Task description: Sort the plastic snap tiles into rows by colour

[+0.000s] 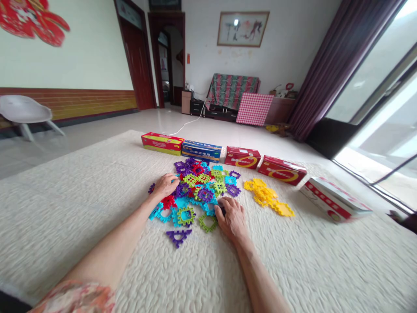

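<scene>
Left hand (pixel 167 184) on left side of mixed-colour toothed pieces (pixel 196 190), heaped on cream quilted cover (pixel 97 226); fingers loosely bent. Right hand (pixel 233 217) at heap's right edge, fingers half curled. Cannot tell whether either grips a piece. Yellow pieces (pixel 265 195) apart, to right. Blue box (pixel 202 151) behind: white characters, apparently "小霸王电池". Left red box (pixel 243 157), right red box (pixel 282 170): gold ring, lettering blurred.

Glaring window (pixel 378 93) at right, blurred edges
</scene>
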Available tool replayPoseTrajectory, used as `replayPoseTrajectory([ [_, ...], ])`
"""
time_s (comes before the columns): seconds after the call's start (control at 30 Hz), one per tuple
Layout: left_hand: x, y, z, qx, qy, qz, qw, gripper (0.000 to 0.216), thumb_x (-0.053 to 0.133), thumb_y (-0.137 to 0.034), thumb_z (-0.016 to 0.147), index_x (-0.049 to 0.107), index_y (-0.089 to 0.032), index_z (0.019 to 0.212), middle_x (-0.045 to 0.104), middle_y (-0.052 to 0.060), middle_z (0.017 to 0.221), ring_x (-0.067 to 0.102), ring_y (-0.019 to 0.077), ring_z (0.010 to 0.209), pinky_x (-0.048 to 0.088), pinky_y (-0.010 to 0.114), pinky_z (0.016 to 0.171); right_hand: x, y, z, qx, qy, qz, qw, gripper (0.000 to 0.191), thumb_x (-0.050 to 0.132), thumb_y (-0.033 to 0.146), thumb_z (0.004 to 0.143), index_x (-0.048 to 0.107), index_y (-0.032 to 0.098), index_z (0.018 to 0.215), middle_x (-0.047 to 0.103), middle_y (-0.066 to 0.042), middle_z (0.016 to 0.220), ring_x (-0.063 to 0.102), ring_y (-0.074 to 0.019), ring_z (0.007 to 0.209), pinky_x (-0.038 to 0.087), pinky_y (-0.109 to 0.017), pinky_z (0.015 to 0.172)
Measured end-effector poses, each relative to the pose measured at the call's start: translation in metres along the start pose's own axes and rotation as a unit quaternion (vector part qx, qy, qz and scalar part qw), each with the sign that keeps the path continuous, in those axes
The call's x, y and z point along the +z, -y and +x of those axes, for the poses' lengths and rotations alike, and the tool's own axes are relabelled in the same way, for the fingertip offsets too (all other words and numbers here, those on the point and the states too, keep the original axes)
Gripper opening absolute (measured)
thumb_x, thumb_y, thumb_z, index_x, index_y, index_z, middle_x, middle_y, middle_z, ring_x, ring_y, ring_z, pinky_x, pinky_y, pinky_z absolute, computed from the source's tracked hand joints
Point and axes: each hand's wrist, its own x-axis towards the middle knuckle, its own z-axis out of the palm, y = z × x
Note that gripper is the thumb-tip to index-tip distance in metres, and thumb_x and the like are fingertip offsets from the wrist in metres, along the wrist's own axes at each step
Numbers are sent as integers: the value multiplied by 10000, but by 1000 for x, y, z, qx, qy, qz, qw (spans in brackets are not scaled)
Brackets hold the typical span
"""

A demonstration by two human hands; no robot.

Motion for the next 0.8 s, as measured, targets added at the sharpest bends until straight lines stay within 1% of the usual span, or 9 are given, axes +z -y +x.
replayPoseTrajectory([
  [0.13,-1,1,0,-5,4,6,1000,277,466,-325,819,709,-245,927,664,6,1128,575,159,1085,396,228,989,-3,1,-3,-5,3,11,1000,261,441,378,914,624,244,1043,630,-63,1124,527,-229,1065,370,-388,901],
  [0.27,1,2,-4,3,-2,1,1000,289,462,-323,821,708,-226,939,662,23,1139,584,168,1073,403,238,983,-5,2,-7,-7,6,25,1000,284,426,383,924,615,233,1074,629,-64,1144,524,-224,1092,368,-379,924],
  [0.4,-1,-4,-9,-2,-6,-7,1000,271,472,-301,818,715,-235,919,686,14,1101,595,173,1055,415,235,957,-6,2,-9,-5,3,31,1000,284,438,375,915,622,225,1071,636,-70,1144,535,-221,1095,373,-376,929],
  [0.53,-18,-13,-8,-35,24,-43,998,322,419,-314,860,705,-247,994,708,-10,1072,611,160,1035,438,207,887,-3,-1,-9,-4,-3,42,999,292,447,377,902,611,215,1082,651,-77,1105,555,-226,1076,385,-386,929],
  [0.6,-31,-13,-7,-40,25,-61,997,346,399,-325,875,697,-243,1030,705,-8,1089,617,156,1029,439,204,879,-1,-4,-9,1,-8,52,999,326,454,391,894,581,205,1130,644,-90,1111,561,-235,1075,395,-404,927],
  [0.7,-47,-2,-11,-47,21,-51,997,358,401,-346,879,696,-217,1036,697,24,1105,622,172,1017,435,227,891,0,-4,-9,-12,-30,77,997,410,475,428,877,518,194,1211,563,-124,1246,531,-252,1136,408,-423,938],
  [0.8,-52,16,-26,-50,24,-26,998,344,440,-369,864,695,-200,1021,688,51,1110,618,186,1019,433,248,902,-2,5,-10,-70,-62,92,991,476,508,452,850,482,194,1250,455,-136,1359,438,-269,1243,373,-447,1001],
])
